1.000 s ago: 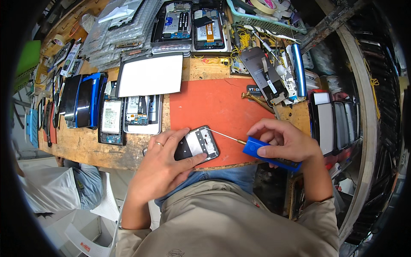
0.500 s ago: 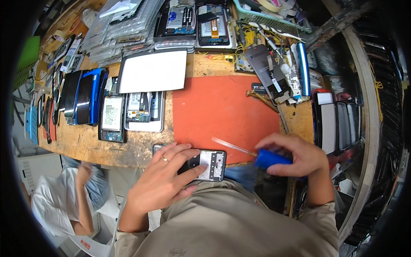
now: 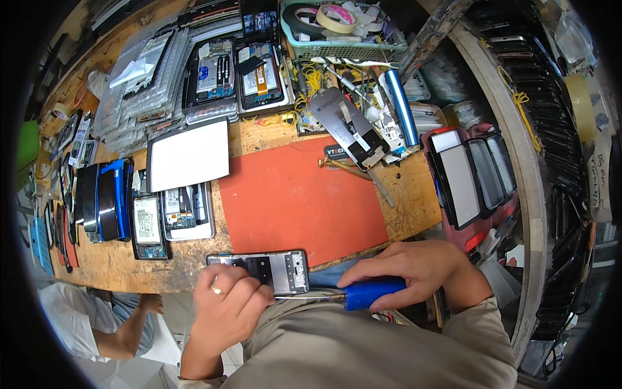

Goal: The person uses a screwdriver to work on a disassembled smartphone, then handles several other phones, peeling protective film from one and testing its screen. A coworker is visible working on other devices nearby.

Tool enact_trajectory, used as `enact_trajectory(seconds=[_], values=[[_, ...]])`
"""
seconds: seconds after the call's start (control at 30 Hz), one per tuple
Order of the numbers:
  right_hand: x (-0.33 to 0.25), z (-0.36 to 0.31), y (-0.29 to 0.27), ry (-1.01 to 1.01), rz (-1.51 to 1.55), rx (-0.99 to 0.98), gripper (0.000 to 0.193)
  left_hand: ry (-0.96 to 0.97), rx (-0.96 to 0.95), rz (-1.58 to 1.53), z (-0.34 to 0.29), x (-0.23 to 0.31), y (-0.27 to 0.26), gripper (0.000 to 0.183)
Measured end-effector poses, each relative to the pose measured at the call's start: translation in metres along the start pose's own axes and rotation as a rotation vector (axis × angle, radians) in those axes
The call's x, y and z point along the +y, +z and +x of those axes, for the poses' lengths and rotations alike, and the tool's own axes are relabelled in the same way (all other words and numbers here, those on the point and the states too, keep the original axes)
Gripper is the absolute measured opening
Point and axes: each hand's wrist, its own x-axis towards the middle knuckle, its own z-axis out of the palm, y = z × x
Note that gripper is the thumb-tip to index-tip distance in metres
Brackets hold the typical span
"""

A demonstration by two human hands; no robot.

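Note:
My right hand (image 3: 414, 272) is closed round the thick blue handle of a thin-shafted tool (image 3: 369, 294). Its narrow shaft runs left, along the near edge of an opened phone (image 3: 282, 272), to my left hand. Curled and overlapping the phone's left near part, the fingers of my left hand (image 3: 236, 298) close at the shaft's far end and hide it. The phone lies at the table's front edge, close to my body, with a black and silver inside facing up. Beyond it is an orange-red work mat (image 3: 298, 201).
Disassembled phones (image 3: 148, 223) and a white sheet (image 3: 188, 155) lie left of the mat. A loose phone screen (image 3: 346, 126) and brass-coloured tool (image 3: 343, 167) are at its far right. A green basket (image 3: 343, 48) stands behind. Another person (image 3: 97, 324) sits at lower left.
My right hand has lowered the blue-handled tool toward my body, levelling its shaft. My left hand has drawn back from the phone's middle and curled its fingers. The whole view has shifted.

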Motion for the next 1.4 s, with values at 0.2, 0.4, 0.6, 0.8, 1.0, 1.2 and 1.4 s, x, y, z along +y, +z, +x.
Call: enact_trajectory(seconds=[0.2, 0.4, 0.6, 0.8, 1.0, 1.2, 1.4], values=[[-0.013, -0.014, -0.033, 0.029, -0.109, 0.626, 0.055, -0.312, 0.256, -0.068, -0.034, -0.027, -0.029, 0.007], [0.018, 0.042, -0.128, 0.196, -0.891, 1.202, 0.051, 0.107, -0.201, -0.747, -0.035, 0.019, 0.022, 0.036], [0.051, 0.089, -0.16, 0.245, -1.079, 1.3, 0.049, -0.488, -0.433, -1.027, -0.06, 0.05, 0.063, 0.039], [0.043, 0.093, -0.114, 0.176, -1.335, 1.243, 0.053, -1.102, 0.07, -1.612, -0.073, 0.048, 0.089, 0.034], [0.034, 0.092, -0.081, 0.222, -1.142, 1.002, 0.072, -0.907, 0.149, -1.519, -0.061, 0.053, 0.069, 0.022], [0.043, 0.089, -0.092, 0.329, -1.034, 1.083, 0.093, -0.88, 0.15, -1.571, -0.029, 0.026, 0.053, 0.034], [0.058, 0.075, -0.114, 0.173, -0.015, 1.072, 0.054, -0.99, 0.244, -1.853, -0.018, 0.013, 0.071, 0.041]])
